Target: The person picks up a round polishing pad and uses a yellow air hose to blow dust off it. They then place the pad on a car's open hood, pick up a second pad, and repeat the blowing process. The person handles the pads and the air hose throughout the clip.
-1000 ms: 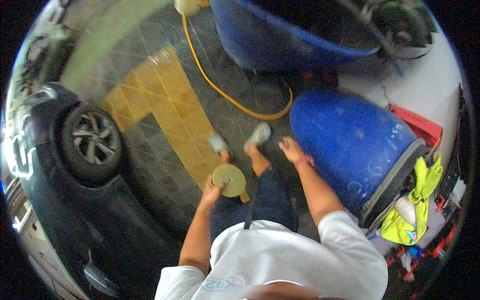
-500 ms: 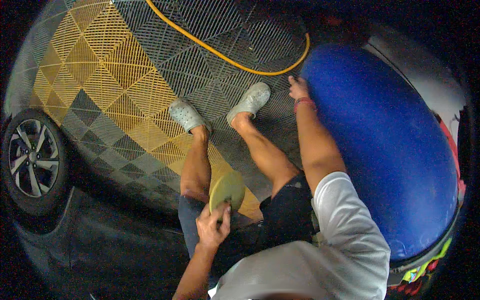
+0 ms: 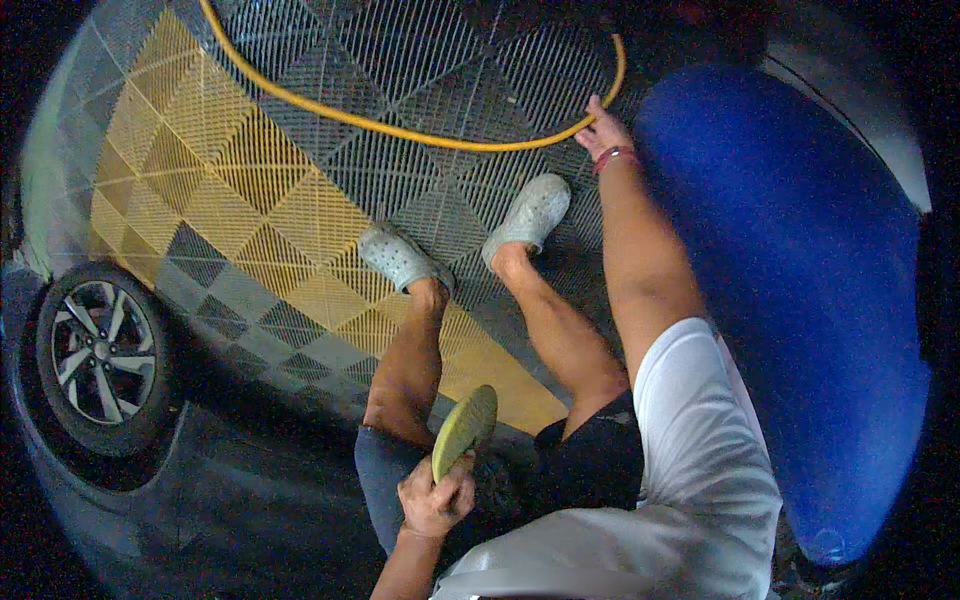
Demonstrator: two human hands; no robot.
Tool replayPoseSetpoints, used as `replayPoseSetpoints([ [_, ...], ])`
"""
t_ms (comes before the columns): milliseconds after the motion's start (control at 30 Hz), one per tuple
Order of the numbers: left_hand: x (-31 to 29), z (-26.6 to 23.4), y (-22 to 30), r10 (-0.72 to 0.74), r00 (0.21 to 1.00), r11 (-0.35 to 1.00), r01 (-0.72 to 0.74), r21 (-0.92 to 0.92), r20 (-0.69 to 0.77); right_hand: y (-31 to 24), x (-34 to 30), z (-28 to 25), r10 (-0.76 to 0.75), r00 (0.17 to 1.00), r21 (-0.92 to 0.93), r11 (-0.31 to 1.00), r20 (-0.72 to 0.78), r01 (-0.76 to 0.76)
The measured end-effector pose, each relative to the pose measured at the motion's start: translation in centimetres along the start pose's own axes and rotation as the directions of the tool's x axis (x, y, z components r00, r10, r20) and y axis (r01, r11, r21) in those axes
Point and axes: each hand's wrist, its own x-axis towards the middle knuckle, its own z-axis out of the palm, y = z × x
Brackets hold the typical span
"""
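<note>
My left hand grips a flat, round yellow-green pad by its lower edge, in front of my legs. The pad is tilted, so it looks narrow. My right arm reaches forward, with a red band on the wrist. At its end, my right hand is closed around a yellow hose, fingers and thumb on either side of it. The hose curves over the floor and bends up past the hand. Close to the right of this hand is a large, smooth, rounded blue object.
The floor is slatted tiles in yellow and grey. My feet, in pale clogs, stand on it. A dark car with a spoked wheel is on the left. A pale panel shows beyond the blue object.
My right hand has moved forward and closed on the hose, whose curve has shifted. The pad in my left hand has turned more edge-on. The view has shifted slightly.
</note>
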Motion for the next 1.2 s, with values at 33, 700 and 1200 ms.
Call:
replayPoseSetpoints([
  [33, -0.2, 0.0, 0.1, -0.023, 0.999, 1.0, 0.023, 0.012, 0.022, 0.0, -1.3, 0.6, -0.055, 0.998, 0.051, 0.997, 0.017, 0.054],
  [700, -1.0, -16.2, 15.5, -0.173, 0.923, 0.941, 0.052, -0.333, -0.343, 5.0, -67.5, 0.1, -0.576, 0.767, -0.283, 0.714, 0.283, 0.641],
  [1200, -0.9, -28.7, 14.1, -0.197, 0.98, 0.342, 0.059, -0.938, -0.01, -5.2, -103.1, -1.2, -0.88, -0.128, -0.049, -0.169, 0.456, 0.984],
])
